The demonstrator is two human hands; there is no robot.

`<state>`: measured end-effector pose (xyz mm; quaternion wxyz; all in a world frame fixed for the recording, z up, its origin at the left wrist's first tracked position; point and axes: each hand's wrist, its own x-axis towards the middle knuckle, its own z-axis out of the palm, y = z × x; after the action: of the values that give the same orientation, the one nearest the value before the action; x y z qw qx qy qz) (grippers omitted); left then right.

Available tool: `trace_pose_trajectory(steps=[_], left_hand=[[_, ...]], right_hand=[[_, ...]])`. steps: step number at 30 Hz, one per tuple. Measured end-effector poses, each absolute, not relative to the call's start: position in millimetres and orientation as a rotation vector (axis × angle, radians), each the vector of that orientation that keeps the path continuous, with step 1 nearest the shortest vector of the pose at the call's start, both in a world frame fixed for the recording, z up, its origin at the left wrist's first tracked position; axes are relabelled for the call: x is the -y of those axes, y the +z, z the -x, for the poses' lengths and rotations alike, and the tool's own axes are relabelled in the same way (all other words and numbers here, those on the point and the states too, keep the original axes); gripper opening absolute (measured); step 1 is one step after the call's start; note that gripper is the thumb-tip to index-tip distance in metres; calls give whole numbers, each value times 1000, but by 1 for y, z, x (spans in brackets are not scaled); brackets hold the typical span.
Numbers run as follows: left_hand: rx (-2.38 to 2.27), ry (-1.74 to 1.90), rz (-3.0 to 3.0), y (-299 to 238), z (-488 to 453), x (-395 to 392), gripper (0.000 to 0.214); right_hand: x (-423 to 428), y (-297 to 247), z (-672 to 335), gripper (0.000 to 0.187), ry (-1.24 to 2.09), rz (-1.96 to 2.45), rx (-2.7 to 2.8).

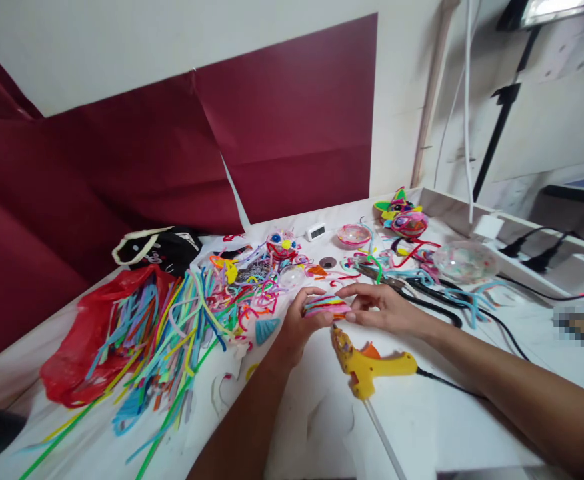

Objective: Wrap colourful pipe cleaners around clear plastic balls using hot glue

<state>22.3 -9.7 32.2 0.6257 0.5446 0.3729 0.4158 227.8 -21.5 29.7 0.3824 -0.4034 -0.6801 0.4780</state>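
Between my two hands is a small rounded piece wrapped in striped pipe cleaners (326,305), in pink, red, yellow and blue. My left hand (299,320) grips its left side, thumb in front and fingers behind. On the right edge, the fingertips of my right hand (379,308) pinch it. Just below lies a yellow hot glue gun (375,372) on its side, its nozzle close under the piece and a clear glue stick poking out of its back. A teal pipe-cleaner cone (267,329) rests left of my left hand.
Loose pipe cleaners (187,327) spill from a red plastic bag (82,353) at left. Behind my hands are a finished-looking figure (282,243), a small digital clock (315,232), pliers (379,277), and clear bowls (467,261). A black cord and power plugs (527,253) lie at right.
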Motion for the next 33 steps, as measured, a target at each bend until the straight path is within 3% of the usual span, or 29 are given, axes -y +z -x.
trace_pose_trajectory(steps=[17, 21, 26, 33], left_hand=[[-868, 953, -1285, 27, -21, 5, 50], [-896, 1009, -1280, 29, -21, 3, 49], [-924, 1045, -1249, 28, -22, 2, 48], [-939, 1034, -1276, 23, -23, -2, 47]], right_hand=[[17, 32, -230, 48, 1115, 1053, 1827], [11, 50, -257, 44, 853, 1189, 2009], [13, 44, -308, 22, 158, 2007, 2323], [27, 11, -347, 18, -8, 2193, 2417]])
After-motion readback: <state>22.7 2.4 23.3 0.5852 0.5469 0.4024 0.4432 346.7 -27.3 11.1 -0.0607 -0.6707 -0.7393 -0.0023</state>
